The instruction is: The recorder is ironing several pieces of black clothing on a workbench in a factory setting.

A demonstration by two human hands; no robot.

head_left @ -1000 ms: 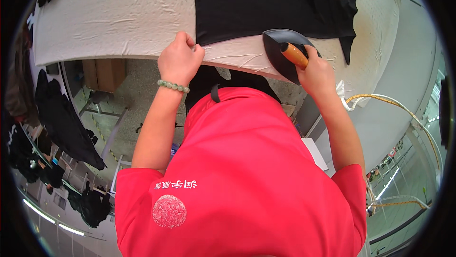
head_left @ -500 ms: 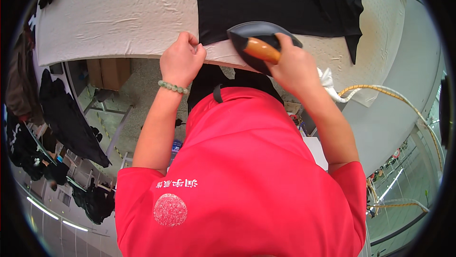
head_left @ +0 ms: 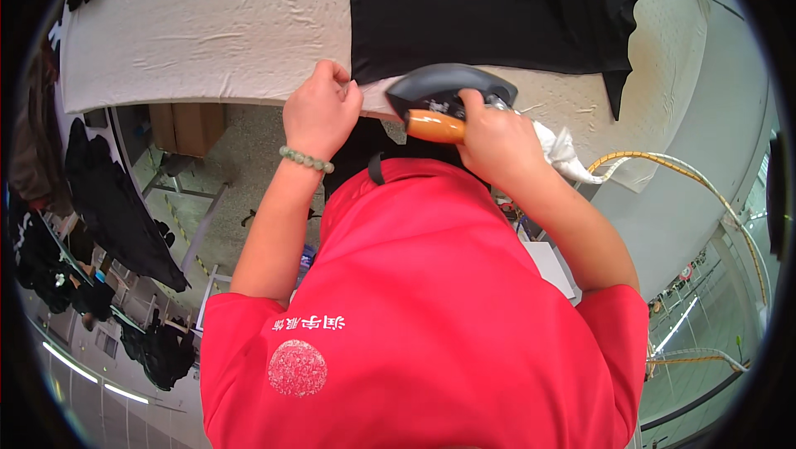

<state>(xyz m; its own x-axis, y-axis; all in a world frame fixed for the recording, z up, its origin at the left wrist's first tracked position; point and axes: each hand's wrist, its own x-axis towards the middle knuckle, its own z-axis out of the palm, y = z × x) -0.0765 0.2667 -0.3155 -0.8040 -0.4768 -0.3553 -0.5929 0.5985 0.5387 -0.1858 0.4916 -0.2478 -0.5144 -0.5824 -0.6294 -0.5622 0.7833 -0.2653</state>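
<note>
A piece of black fabric (head_left: 489, 14) lies flat on the padded ironing table, its near edge close to the table's front. At the fabric's near left corner, my left hand (head_left: 322, 113) is closed, thumb and fingers pinched on the corner. My right hand (head_left: 500, 140) grips a dark steam iron (head_left: 452, 84) with an orange-brown wooden handle. The iron's body is at the table's front edge, just below the fabric's near edge, and its pointed end faces left. Its soleplate is hidden from view.
Cream cloth covers the padded table (head_left: 191, 30). From the iron, a white-wrapped hose and yellow cord (head_left: 643, 155) run off to the right. Black garments (head_left: 116, 200) hang at the left. A cardboard box (head_left: 189, 127) stands beneath the table.
My right hand has drawn the iron slightly left and nearer to me, turning its handle more crosswise. The left hand stays at the fabric corner, shifting only slightly in the picture.
</note>
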